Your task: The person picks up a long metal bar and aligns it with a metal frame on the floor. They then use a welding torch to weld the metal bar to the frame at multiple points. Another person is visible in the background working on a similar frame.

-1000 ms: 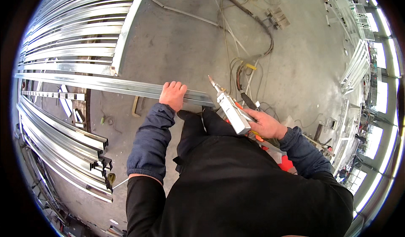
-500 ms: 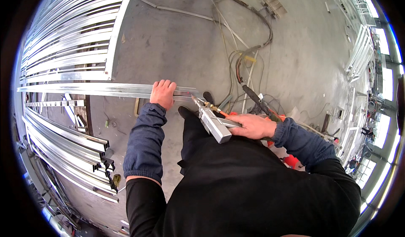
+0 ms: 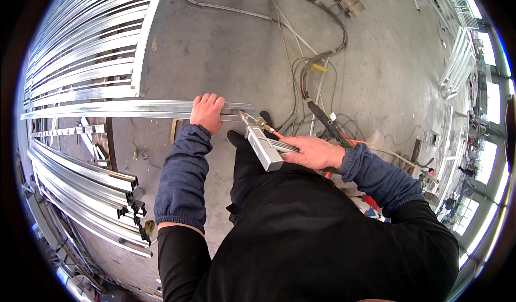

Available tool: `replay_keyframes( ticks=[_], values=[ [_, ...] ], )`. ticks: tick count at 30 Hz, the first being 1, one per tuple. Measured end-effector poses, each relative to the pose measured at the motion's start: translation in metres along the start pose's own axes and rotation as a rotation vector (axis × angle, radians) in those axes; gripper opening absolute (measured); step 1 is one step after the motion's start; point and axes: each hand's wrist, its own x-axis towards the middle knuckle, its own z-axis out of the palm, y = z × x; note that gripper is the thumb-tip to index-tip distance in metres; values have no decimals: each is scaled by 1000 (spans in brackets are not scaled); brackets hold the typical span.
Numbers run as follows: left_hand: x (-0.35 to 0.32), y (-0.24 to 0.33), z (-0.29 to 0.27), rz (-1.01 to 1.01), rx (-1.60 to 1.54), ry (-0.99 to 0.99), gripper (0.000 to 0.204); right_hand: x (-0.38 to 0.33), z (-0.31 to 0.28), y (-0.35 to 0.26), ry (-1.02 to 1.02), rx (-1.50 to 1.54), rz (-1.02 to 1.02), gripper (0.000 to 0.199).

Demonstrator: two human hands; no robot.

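Observation:
My left hand [image 3: 207, 111] is wrapped over a long silver metal profile [image 3: 140, 109] near its right end. The profile runs left across the view, alongside a slatted metal frame. My right hand [image 3: 314, 152] grips a boxy silver welding gun [image 3: 264, 147] with a pointed nozzle. Its tip lies at the profile's right end, just right of my left hand; whether it touches the metal I cannot tell. A brass fitting and an orange hose [image 3: 277, 134] run beside the gun, and my right palm hides part of its handle.
The slatted metal frame [image 3: 135, 60] stands at the far left. Stacked metal profiles [image 3: 91, 186] lie nearer, their ends pointing toward me. A thick dark cable [image 3: 343, 38] and thinner lines cross the grey floor ahead. White frames [image 3: 457, 62] stand at the right.
The welding gun and my right hand have shifted left and slightly up, bringing the nozzle closer to my left hand. My left hand keeps its grip on the metal profile.

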Motion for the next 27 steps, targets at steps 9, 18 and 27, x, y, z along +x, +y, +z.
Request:
replay_keyframes(
  ticks=[9, 18, 27],
  values=[
    [1, -1, 2, 11, -28, 27, 40, 1, 10, 10, 43, -45, 11, 65],
    [2, 1, 1, 7, -23, 34, 30, -5, 4, -4, 31, -31, 61, 72],
    [1, -1, 1, 15, -35, 4, 38, -4, 7, 5, 42, -73, 51, 73]
  ],
)
